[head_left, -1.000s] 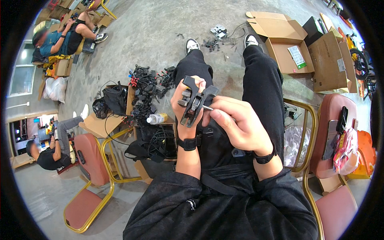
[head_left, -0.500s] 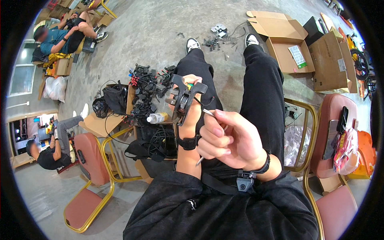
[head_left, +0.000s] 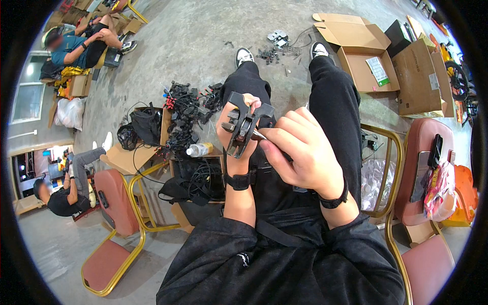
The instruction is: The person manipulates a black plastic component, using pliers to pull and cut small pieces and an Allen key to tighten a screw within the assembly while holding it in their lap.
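Note:
My left hand (head_left: 224, 129) grips a black plastic clamp-like device (head_left: 243, 127) with spread arms and a jointed middle, held above my lap. Most of its fingers are hidden behind the device. From the right, my right hand (head_left: 305, 150) pinches a slender silver metal tool (head_left: 259, 134), its tip at the device's right side. Whether the tip touches the device, I cannot tell. The rest of the tool is mostly covered by my fingers.
Tangled black parts (head_left: 185, 114) and a clear bottle (head_left: 199, 149) lie left of my legs. An open cardboard box (head_left: 368, 58) is ahead right. Chairs stand left (head_left: 119, 201) and right (head_left: 427, 173). Two people sit at the far left.
My right hand has turned over, palm down, and moved slightly up and right. The tool's tip now meets the device's side in view. The device has shifted slightly right.

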Action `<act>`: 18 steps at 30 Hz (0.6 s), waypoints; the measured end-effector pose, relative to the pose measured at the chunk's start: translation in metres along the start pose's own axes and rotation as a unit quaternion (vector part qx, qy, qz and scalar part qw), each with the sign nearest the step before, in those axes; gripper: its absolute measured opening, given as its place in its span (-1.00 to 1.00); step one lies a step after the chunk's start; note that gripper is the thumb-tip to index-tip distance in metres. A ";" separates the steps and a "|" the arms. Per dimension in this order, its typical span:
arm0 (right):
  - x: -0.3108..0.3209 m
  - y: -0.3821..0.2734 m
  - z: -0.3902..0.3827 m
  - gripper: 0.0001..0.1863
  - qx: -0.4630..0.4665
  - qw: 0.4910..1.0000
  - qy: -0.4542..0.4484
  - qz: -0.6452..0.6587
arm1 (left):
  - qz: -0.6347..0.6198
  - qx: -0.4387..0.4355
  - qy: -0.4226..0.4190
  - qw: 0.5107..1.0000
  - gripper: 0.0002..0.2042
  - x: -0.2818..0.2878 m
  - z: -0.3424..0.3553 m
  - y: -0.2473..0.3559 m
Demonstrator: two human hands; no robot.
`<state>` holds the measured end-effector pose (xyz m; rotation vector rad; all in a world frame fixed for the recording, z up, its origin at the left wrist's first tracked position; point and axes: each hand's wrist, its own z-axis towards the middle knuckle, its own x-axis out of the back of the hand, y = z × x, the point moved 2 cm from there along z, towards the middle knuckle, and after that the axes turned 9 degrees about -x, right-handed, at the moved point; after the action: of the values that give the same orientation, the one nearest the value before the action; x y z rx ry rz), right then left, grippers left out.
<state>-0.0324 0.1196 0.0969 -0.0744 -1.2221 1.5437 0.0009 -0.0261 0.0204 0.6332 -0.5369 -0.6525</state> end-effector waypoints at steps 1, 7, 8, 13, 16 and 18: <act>0.002 0.000 0.000 -0.81 -0.001 1.000 0.003 -0.014 | -0.027 0.013 0.012 0.999 -0.90 -0.002 -0.003 -0.004; 0.010 0.000 0.001 -0.80 0.004 1.000 0.001 -0.011 | -0.031 0.075 0.003 0.997 -0.89 -0.001 -0.005 -0.005; 0.011 -0.001 0.000 -0.81 -0.001 1.000 -0.007 -0.018 | -0.028 0.070 0.001 0.997 -0.89 -0.001 -0.004 -0.005; 0.010 -0.004 0.001 -0.80 0.014 0.998 0.020 -0.064 | -0.014 -0.009 -0.003 1.000 -0.88 -0.002 -0.002 -0.010; 0.012 -0.006 0.000 -0.77 0.016 0.996 0.032 -0.077 | -0.019 -0.011 -0.009 1.000 -0.87 -0.003 -0.003 -0.010; 0.014 -0.007 0.001 -0.75 0.013 0.997 0.033 -0.074 | -0.010 -0.006 -0.008 1.000 -0.87 -0.003 -0.003 -0.009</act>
<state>-0.0331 0.1284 0.1097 -0.0178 -1.1302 1.4159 -0.0029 -0.0283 0.0108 0.6240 -0.5414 -0.6785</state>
